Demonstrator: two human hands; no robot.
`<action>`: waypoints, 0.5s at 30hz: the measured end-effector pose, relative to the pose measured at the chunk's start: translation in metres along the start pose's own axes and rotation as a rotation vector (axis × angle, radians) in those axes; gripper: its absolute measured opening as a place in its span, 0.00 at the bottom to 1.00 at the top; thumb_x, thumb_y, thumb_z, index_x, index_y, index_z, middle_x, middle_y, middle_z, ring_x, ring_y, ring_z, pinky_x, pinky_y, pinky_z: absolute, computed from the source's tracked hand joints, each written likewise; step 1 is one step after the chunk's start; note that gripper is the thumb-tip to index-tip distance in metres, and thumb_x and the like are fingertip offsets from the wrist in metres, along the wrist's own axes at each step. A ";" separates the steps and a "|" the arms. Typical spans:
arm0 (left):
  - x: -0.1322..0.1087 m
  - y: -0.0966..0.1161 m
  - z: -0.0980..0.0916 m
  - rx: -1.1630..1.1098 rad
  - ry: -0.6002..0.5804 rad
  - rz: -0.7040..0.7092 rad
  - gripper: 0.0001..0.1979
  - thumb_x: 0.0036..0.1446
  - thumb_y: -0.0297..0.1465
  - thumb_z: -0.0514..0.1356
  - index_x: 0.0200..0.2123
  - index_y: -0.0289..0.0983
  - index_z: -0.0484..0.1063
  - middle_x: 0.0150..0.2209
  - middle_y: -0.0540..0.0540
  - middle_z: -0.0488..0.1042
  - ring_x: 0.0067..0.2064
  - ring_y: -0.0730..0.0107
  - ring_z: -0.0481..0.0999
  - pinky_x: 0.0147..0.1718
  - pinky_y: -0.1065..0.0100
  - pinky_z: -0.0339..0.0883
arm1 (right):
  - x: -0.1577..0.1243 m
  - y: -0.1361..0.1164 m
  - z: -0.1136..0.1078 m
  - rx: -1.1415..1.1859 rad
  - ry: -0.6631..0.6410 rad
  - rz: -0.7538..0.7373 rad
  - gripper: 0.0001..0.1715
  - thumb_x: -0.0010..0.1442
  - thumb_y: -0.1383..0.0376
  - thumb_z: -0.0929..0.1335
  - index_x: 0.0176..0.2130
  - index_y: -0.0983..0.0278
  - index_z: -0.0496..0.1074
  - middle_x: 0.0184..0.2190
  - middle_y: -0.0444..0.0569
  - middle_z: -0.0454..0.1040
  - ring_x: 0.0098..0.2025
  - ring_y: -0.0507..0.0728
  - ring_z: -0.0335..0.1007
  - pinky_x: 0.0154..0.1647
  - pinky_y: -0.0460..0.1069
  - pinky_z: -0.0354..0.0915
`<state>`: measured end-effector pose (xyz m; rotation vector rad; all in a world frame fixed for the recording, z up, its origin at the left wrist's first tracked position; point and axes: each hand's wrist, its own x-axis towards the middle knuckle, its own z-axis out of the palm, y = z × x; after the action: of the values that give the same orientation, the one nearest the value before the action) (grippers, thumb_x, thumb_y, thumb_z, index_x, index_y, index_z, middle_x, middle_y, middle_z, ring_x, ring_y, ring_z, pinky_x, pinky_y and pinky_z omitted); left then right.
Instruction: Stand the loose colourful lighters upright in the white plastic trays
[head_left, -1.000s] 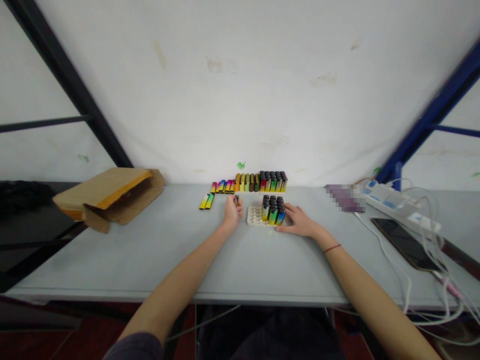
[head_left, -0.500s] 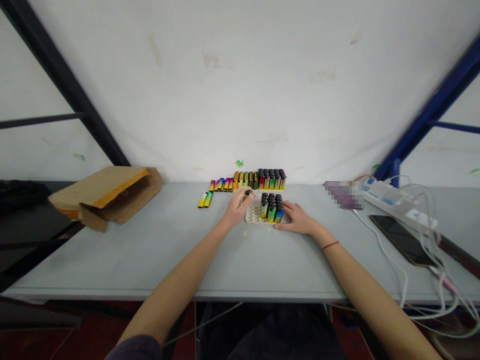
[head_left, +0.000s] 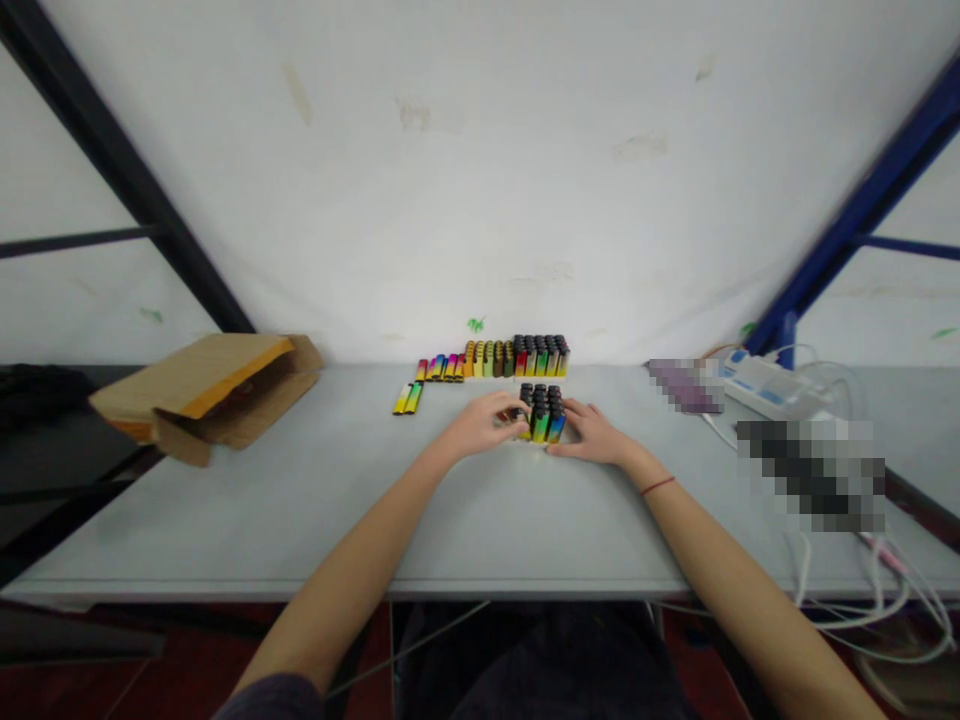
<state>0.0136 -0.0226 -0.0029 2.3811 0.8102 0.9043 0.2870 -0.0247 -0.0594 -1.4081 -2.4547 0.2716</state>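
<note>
My left hand is closed around a black-topped lighter over the left part of a pale holed tray, mostly covering that part. Several upright lighters with black tops and coloured bodies fill the tray's right part. My right hand rests against their right side, thumb and fingers apart, steadying tray and lighters. Behind stand a block of black-topped lighters and a block of yellow and dark ones. Several colourful lighters lie left of these, and two yellow-green ones lie nearer.
An open brown paper bag lies on the grey table at the left. At the right are a white power strip, white cables and blurred-out objects. A wall rises behind the table.
My left hand has moved right and down with the lighter, from above the tray's left edge to beside the standing lighters. My right hand has stayed against them.
</note>
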 end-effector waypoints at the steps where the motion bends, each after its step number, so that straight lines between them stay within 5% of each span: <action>1: 0.000 -0.001 0.001 -0.005 0.000 -0.007 0.12 0.60 0.37 0.63 0.43 0.38 0.78 0.41 0.45 0.80 0.39 0.67 0.79 0.43 0.65 0.75 | 0.000 0.000 0.000 -0.001 -0.001 -0.002 0.53 0.57 0.33 0.68 0.68 0.61 0.64 0.70 0.63 0.60 0.70 0.73 0.57 0.69 0.71 0.51; 10: -0.002 -0.005 0.008 0.009 0.055 0.008 0.13 0.59 0.39 0.65 0.44 0.39 0.73 0.42 0.46 0.78 0.38 0.67 0.79 0.45 0.64 0.74 | 0.001 0.002 0.001 -0.001 0.001 0.001 0.54 0.57 0.32 0.68 0.68 0.61 0.63 0.70 0.64 0.59 0.71 0.74 0.56 0.70 0.71 0.50; 13: 0.000 -0.006 -0.001 0.133 0.124 0.018 0.13 0.61 0.42 0.64 0.43 0.40 0.74 0.43 0.44 0.78 0.41 0.64 0.78 0.48 0.62 0.72 | 0.001 0.002 0.001 0.007 0.011 0.001 0.53 0.57 0.33 0.68 0.68 0.60 0.64 0.70 0.62 0.60 0.71 0.73 0.56 0.70 0.70 0.50; 15: 0.000 -0.014 -0.015 0.259 0.216 -0.098 0.13 0.64 0.41 0.60 0.45 0.39 0.75 0.44 0.42 0.78 0.45 0.60 0.78 0.51 0.60 0.71 | 0.001 0.002 0.001 0.008 0.010 0.004 0.54 0.56 0.33 0.68 0.69 0.61 0.63 0.71 0.63 0.59 0.71 0.73 0.55 0.71 0.70 0.50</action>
<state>-0.0015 -0.0094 -0.0012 2.4615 1.1808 1.0868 0.2882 -0.0229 -0.0612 -1.4078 -2.4405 0.2741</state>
